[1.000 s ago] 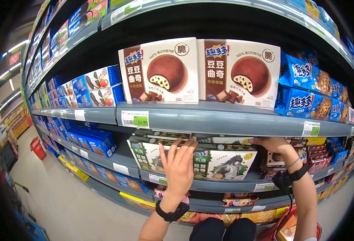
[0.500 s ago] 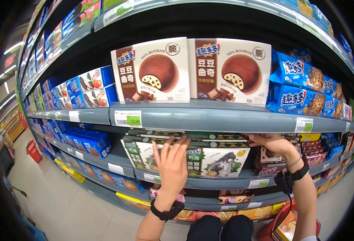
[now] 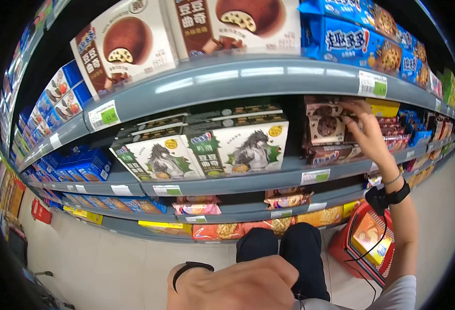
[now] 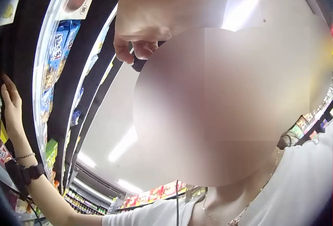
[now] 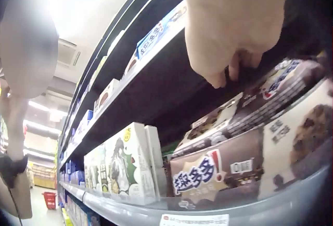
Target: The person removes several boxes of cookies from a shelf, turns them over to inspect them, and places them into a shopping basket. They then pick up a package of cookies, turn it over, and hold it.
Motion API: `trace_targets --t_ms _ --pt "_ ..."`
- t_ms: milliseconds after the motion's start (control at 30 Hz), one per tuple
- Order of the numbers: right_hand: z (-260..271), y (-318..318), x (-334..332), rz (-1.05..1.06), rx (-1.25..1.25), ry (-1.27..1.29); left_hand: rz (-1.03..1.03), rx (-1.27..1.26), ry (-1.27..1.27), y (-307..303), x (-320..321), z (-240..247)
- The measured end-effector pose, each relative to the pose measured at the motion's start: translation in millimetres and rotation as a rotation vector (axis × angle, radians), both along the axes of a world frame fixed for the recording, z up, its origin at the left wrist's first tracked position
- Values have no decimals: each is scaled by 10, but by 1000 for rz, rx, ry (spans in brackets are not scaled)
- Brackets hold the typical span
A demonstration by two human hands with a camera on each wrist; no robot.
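Brown cookie boxes (image 3: pixel 326 126) sit stacked on the shelf (image 3: pixel 268 181), upper right; the right hand (image 3: pixel 366 134) hooks its grip over the top one. Likely light, stiff cardboard, so take it by its long edges. Lower centre, the left hand (image 3: pixel 237 287) hangs loose, empty.

A supermarket aisle is lined by long grey shelves (image 3: pixel 227 82). A pale floor (image 3: pixel 108 258) is seen below, and strip lights (image 4: pixel 122 145) are mounted on the ceiling.

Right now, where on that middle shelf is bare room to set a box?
Bare shelf lies between the blue boxes and the white boxes; a narrow gap separates those from the brown boxes at the right hand. Rightward is packed.
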State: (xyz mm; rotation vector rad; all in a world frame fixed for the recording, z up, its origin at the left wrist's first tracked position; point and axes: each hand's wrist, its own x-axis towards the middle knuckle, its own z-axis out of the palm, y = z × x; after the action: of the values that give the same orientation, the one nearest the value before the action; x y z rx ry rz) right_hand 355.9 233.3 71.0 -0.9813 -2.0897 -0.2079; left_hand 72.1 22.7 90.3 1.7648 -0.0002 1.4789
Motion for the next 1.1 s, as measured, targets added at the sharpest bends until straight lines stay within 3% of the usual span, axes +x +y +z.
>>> trace_targets --t_ms 67,167,267,400,467,500,567,667,767,800,833,900,933,1000,1067,1100 --pt "-67 -53 170 -35 -32 83 -54 -41 -174 -28 157 -119" --pt "-190 14 485 -124 38 20 -206 -118 -173 13 262 -106" --pt "-299 54 721 -221 114 21 -398 -53 81 106 320 52" --pt "-469 141 943 -305 129 102 -433 -105 69 127 477 81" --pt "-515 149 976 -400 10 220 -444 -120 69 103 561 41" --pt "-481 88 905 -385 -48 336 -394 -104 -12 49 623 -34" --pt "-494 100 902 -372 -59 324 -350 -88 -89 83 679 -73" --pt "-528 132 879 -427 -5 190 -507 262 15 263 669 -50" --pt "-567 114 849 -438 37 192 -66 -64 248 375 620 -266" --pt "-551 38 769 -336 -17 419 85 -169 320 425 609 -362" --pt "-535 -36 704 -228 -69 642 91 -318 289 500 659 -504" --pt "-490 -196 633 -162 -3 792 123 -574 300 595 721 -784" --pt "-482 -255 641 -90 53 936 113 -563 303 623 733 -910" --pt "-510 -354 715 -75 135 937 13 -813 229 671 764 -1186" --pt "-563 -514 786 85 -73 1014 -86 -879 237 694 830 -1439" --pt "-609 -605 803 167 -228 1051 -292 -1002 143 689 894 -1521"
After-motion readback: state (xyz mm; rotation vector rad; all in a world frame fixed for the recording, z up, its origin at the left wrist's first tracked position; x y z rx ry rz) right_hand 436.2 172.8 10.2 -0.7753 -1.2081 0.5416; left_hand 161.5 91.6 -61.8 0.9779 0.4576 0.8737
